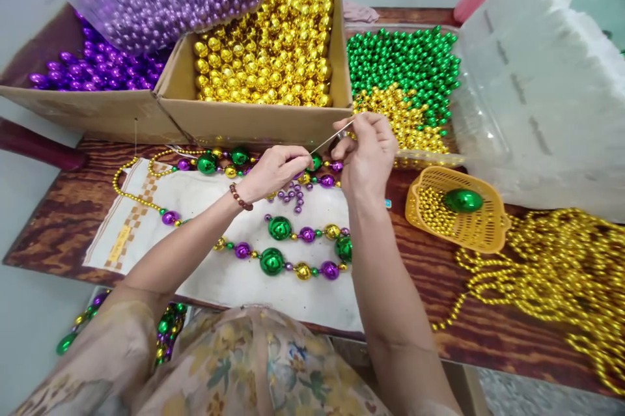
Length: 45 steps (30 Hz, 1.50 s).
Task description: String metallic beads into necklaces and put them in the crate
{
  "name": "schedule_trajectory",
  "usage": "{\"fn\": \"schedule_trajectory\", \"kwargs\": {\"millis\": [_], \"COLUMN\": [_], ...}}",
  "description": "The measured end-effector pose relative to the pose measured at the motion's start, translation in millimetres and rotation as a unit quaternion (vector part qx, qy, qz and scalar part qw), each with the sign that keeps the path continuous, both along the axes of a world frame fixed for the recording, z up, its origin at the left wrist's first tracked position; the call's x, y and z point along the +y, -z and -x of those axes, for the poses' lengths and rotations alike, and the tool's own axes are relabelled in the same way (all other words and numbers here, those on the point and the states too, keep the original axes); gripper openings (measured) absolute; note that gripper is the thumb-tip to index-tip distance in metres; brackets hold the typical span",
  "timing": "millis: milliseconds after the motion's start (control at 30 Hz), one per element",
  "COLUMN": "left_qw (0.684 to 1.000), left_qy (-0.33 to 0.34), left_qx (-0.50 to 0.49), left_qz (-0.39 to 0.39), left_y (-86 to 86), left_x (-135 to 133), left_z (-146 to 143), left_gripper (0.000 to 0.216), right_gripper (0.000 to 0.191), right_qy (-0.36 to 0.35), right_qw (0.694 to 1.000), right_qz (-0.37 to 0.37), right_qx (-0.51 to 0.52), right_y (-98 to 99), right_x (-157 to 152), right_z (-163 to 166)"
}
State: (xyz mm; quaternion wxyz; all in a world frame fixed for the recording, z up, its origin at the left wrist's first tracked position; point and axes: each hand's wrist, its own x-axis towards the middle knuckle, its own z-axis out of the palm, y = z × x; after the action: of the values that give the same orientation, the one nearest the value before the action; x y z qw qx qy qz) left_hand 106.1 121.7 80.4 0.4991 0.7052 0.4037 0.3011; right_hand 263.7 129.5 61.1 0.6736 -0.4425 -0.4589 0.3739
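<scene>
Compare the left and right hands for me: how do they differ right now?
The left hand has a brown beaded bracelet at its wrist; the right hand shows none. The left hand is at the lower-left end of the visible stretch of thin pale strand, the right hand at the upper-right end. The left hand reaches out toward the right; the right hand points forward, fingers bent leftward. Both are bare.

Bead strand (272,261): green, purple, gold.
Cloth (312,302) white, tan checks at left; tabletop (420,279) red-brown, dark-streaked; right basket (481,237) yellow-orange.
</scene>
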Motion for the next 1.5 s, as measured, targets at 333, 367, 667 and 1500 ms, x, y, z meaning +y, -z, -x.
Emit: {"fn": "schedule_trajectory", "kwargs": {"millis": [333, 367, 667, 1500], "left_qw": [0.996, 0.995, 0.996, 0.932], "left_qy": [0.05, 0.057, 0.048, -0.335], "left_qx": [0.065, 0.076, 0.077, -0.128], "left_qz": [-0.041, -0.04, 0.005, 0.057], "left_y": [-11.8, -12.0, -5.1, 115.9], "left_x": [6, 5, -8, -67], "left_z": [9, 13, 41, 55], "left_gripper": [0.026, 0.025, 0.025, 0.018], "right_gripper": [0.03, 0.029, 0.039, 0.013], "right_qy": [-0.105, -0.102, -0.224, -0.179], "right_qw": [0.992, 0.992, 0.969, 0.983], "right_qz": [0.044, 0.049, 0.091, 0.028], "right_qx": [0.047, 0.059, 0.041, -0.007], "right_y": [-2.6, -4.9, 3.0, -72.6], "right_x": [-16, -17, -20, -36], "right_z": [8, 9, 20, -15]}}
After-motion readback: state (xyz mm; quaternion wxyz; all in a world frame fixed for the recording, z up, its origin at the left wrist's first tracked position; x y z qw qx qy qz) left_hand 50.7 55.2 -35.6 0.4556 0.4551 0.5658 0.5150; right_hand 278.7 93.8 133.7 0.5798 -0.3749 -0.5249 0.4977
